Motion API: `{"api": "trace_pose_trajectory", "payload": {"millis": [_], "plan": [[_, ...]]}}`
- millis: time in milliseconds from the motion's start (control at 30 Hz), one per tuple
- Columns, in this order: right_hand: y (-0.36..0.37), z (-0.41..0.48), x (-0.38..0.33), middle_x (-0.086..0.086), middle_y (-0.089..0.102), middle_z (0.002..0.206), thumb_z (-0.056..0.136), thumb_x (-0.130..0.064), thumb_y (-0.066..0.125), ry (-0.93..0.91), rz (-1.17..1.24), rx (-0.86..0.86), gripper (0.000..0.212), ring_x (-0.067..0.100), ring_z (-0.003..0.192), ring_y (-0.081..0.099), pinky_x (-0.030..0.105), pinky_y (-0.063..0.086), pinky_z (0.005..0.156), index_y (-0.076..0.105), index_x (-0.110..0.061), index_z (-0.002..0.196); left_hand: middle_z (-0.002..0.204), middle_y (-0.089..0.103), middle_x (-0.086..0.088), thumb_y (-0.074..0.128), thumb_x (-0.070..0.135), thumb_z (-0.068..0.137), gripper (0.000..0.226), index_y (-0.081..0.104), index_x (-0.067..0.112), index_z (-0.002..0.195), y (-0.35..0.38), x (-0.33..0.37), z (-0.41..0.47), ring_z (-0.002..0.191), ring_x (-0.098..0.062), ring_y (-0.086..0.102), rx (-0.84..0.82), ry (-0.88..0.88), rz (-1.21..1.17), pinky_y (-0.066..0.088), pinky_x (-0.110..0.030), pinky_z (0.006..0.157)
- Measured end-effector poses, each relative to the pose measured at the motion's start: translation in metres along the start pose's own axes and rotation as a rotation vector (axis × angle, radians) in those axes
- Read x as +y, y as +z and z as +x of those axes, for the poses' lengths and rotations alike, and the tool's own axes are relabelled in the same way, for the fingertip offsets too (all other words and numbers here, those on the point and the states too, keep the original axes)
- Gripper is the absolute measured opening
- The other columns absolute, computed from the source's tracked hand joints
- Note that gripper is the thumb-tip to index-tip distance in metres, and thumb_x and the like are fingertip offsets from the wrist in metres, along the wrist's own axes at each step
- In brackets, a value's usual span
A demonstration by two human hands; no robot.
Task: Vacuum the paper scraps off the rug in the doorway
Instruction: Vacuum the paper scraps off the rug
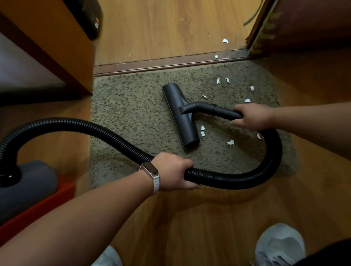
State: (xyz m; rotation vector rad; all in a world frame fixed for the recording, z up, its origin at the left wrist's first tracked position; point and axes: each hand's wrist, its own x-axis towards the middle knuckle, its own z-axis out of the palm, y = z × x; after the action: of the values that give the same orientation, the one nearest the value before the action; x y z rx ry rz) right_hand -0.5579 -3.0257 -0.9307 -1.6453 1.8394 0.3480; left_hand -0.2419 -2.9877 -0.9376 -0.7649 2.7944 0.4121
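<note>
A dark threshold strip point(168, 62) crosses the doorway, with warm wood-grain laminate floor point(183, 222) on both sides of it, an orange-brown cabinet point(47, 33) at its left end, a reddish-brown door point(316, 18) with a frayed edge at its right end, and a black object point(87, 16) beyond it beside the cabinet.

Both hands grip the vacuum hose point(103, 131); nozzle point(180, 114) rests on rug point(130, 114).

vacuum body point(27, 185) runs off the left edge — shoes point(280, 246) off the bottom. my left hand point(172, 174) covers some hose point(91, 127), my right hand point(253, 116) some wand point(223, 110); the dark thing point(87, 16) up top is blurred.
</note>
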Motion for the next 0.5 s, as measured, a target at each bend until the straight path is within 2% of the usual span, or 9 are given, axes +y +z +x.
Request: {"api": "trace_pose_trajectory", "payload": {"millis": [167, 367, 500], "plan": [[0.002, 0.006, -0.015, -0.005, 0.055, 0.083, 0.093, -0.046, 0.059, -0.042, -0.057, 0.007, 0.022, 0.021, 0.08, 0.056, 0.031, 0.037, 0.065, 0.05, -0.027, 0.097, 0.087, 0.067, 0.004, 0.044, 0.082, 0.077, 0.058, 0.054, 0.026, 0.09, 0.003, -0.003, -0.004, 0.081, -0.022, 0.066, -0.015, -0.006, -0.005, 0.049, -0.031, 0.064], [-0.01, -0.009, -0.004, -0.003, 0.059, 0.078, 0.091, -0.043, 0.06, -0.036, -0.101, 0.034, 0.019, 0.013, 0.068, 0.056, 0.03, 0.038, 0.056, 0.051, -0.027, 0.09, 0.086, 0.065, 0.005, 0.046, 0.079, 0.08, 0.055, 0.055, 0.026, 0.091, -0.006, -0.001, 0.004, 0.081, -0.02, 0.064, -0.023, -0.005, -0.008, 0.048, -0.031, 0.065], [-0.021, -0.026, 0.006, -0.003, 0.058, 0.076, 0.091, -0.04, 0.06, 0.0, -0.178, 0.05, 0.016, 0.013, 0.066, 0.054, 0.03, 0.036, 0.053, 0.054, -0.026, 0.094, 0.086, 0.066, 0.003, 0.047, 0.078, 0.08, 0.052, 0.053, 0.027, 0.089, -0.01, 0.002, 0.018, 0.083, -0.023, 0.065, 0.013, -0.012, 0.006, 0.046, -0.032, 0.064]]}}
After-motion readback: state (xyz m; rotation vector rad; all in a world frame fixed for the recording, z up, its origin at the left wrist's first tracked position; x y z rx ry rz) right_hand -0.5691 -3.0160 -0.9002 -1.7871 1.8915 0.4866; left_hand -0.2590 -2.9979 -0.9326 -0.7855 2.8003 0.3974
